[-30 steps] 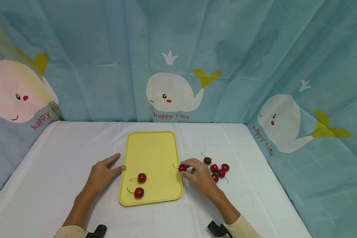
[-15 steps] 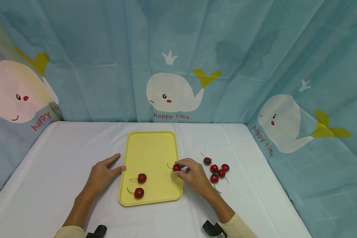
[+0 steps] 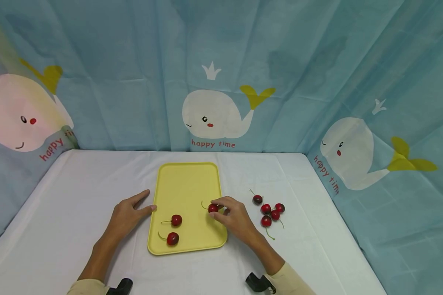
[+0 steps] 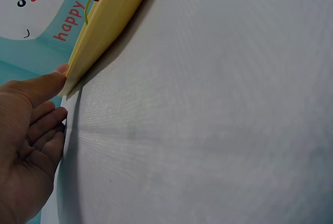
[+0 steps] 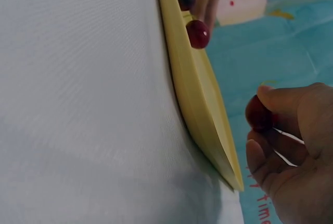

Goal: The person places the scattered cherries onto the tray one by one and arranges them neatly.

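A yellow rectangular tray [image 3: 188,184] lies on the white cloth, with two dark red stemmed cherries [image 3: 176,220] on its near left part. Over the tray's right side my right hand [image 3: 233,216] pinches another cherry [image 3: 213,208] between thumb and fingers, its stem pointing left. In the right wrist view that held cherry [image 5: 259,113] shows above the tray's rim. My left hand [image 3: 127,215] rests beside the tray's left edge, thumb tip touching the rim and fingers loosely extended. The left wrist view shows that thumb [image 4: 49,86] against the tray's edge [image 4: 104,31].
Several loose cherries [image 3: 266,221] lie in a cluster on the white tablecloth [image 3: 310,254] to the right of the tray. A blue curtain [image 3: 133,82] printed with whales stands behind and along the sides of the table.
My right hand has carried its cherry leftward, from the tray's right edge to farther over the tray. The left hand and the two cherries on the tray have stayed in place.
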A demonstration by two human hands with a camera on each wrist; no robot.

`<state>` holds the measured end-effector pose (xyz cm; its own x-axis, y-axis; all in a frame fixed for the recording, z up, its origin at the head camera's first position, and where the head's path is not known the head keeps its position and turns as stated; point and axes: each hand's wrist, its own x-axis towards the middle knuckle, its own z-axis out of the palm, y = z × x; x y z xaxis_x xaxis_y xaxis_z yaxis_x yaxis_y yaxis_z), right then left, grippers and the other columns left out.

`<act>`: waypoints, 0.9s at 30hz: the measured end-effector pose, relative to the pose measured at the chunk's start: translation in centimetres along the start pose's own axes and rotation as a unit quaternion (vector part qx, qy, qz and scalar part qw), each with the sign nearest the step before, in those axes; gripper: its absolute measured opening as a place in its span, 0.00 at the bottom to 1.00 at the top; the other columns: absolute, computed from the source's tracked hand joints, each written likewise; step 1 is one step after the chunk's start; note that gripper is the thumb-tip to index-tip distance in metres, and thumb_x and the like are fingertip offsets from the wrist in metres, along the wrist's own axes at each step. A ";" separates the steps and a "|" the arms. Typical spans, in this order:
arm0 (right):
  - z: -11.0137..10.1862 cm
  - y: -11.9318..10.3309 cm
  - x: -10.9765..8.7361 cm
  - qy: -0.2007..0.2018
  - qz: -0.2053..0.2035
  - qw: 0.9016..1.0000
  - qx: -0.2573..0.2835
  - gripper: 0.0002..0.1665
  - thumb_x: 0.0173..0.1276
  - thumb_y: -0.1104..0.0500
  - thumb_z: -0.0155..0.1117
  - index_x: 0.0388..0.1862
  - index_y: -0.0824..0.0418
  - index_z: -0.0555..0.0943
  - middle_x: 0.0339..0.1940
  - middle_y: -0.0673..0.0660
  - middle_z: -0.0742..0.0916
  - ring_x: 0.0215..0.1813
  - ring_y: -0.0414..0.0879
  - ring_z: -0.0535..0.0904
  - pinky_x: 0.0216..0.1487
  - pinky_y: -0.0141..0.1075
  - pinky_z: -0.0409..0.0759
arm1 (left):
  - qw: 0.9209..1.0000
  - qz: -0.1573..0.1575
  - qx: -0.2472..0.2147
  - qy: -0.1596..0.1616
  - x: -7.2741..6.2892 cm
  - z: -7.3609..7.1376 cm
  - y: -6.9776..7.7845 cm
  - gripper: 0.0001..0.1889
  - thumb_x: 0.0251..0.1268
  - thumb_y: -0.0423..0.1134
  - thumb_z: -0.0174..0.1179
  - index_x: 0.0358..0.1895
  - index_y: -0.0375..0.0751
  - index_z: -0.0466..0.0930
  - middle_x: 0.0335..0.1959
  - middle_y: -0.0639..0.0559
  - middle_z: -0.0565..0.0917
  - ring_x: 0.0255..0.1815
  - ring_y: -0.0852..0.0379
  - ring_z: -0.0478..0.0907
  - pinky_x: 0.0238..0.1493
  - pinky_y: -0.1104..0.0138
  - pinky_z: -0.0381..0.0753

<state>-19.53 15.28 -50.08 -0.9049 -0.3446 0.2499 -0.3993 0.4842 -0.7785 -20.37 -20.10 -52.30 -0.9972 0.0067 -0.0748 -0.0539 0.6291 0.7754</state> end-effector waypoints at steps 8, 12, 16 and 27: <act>0.8 -0.3 0.5 -0.004 0.001 1.000 0.009 0.21 0.70 0.55 0.77 0.59 0.61 0.89 0.51 0.49 0.90 0.50 0.41 0.85 0.48 0.31 0.89 | 1.000 -0.003 0.001 -0.002 0.0 0.0 0.0 0.44 0.70 0.57 0.70 0.81 0.39 0.66 0.81 0.35 0.67 0.83 0.28 0.57 0.81 0.35 0.61; 1.1 -0.6 0.8 -0.007 -0.001 1.000 0.013 0.21 0.71 0.54 0.77 0.59 0.62 0.88 0.51 0.50 0.90 0.50 0.42 0.84 0.47 0.31 0.88 | 1.000 -0.003 -0.001 -0.002 -0.1 0.0 0.1 0.44 0.70 0.57 0.70 0.81 0.39 0.65 0.81 0.35 0.66 0.83 0.28 0.57 0.81 0.35 0.60; 1.6 -0.8 1.0 -0.010 0.003 1.000 0.012 0.21 0.70 0.55 0.77 0.59 0.61 0.88 0.51 0.50 0.90 0.50 0.44 0.85 0.47 0.30 0.88 | 1.000 -0.003 -0.001 -0.002 0.0 0.0 0.1 0.44 0.70 0.58 0.70 0.81 0.39 0.66 0.81 0.35 0.66 0.83 0.28 0.57 0.81 0.35 0.61; 3.3 -1.6 2.0 -0.029 -0.007 0.999 0.014 0.20 0.71 0.56 0.76 0.59 0.61 0.89 0.50 0.50 0.91 0.49 0.42 0.85 0.46 0.29 0.87 | 1.000 -0.004 -0.005 -0.002 0.0 0.0 0.0 0.44 0.70 0.57 0.70 0.81 0.39 0.65 0.81 0.36 0.66 0.83 0.29 0.57 0.81 0.35 0.60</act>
<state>-20.25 11.18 -50.18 -0.8889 -0.3978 0.2272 -0.4067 0.4572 -0.7909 -20.34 -20.06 -52.30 -0.9966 0.0043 -0.0825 -0.0620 0.6220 0.7806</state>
